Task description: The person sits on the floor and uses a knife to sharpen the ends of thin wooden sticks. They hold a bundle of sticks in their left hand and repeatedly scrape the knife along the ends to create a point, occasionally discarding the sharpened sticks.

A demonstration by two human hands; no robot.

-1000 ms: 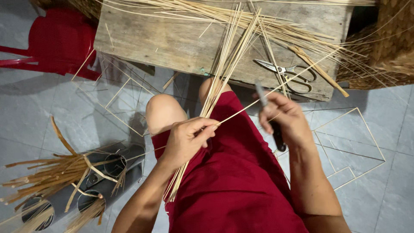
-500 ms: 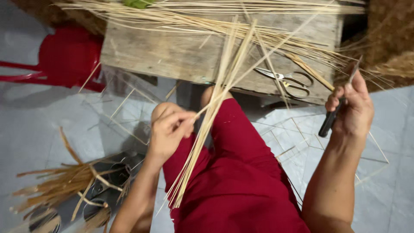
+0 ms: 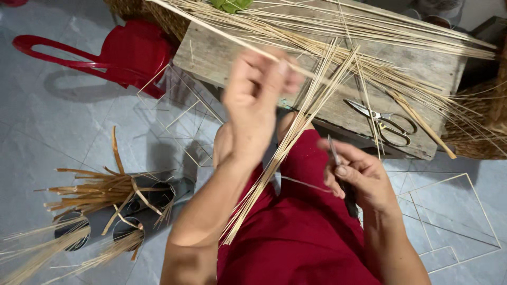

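Observation:
My left hand (image 3: 259, 100) is raised and blurred in front of the wooden table (image 3: 222, 58). It pinches one long thin bamboo strip (image 3: 211, 29) that runs up to the left. My right hand (image 3: 359, 179) rests over my red-clad lap and grips a knife (image 3: 343, 184) with a dark handle, its blade pointing up. A bundle of thin bamboo sticks (image 3: 288, 142) leans from my lap up onto the table, between the two hands. Many more sticks lie spread over the tabletop.
Scissors (image 3: 388, 127) lie on the table's near right edge. A red plastic chair (image 3: 127, 53) stands at the left. Grey tubes holding bamboo strips (image 3: 105, 195) lie on the tiled floor. Thin stick frames (image 3: 449, 221) lie at the right, below a woven basket (image 3: 486, 126).
My left hand rose from the bundle at my lap to the table, now pinching a single strip. My right hand with the knife came down from the right to my lap.

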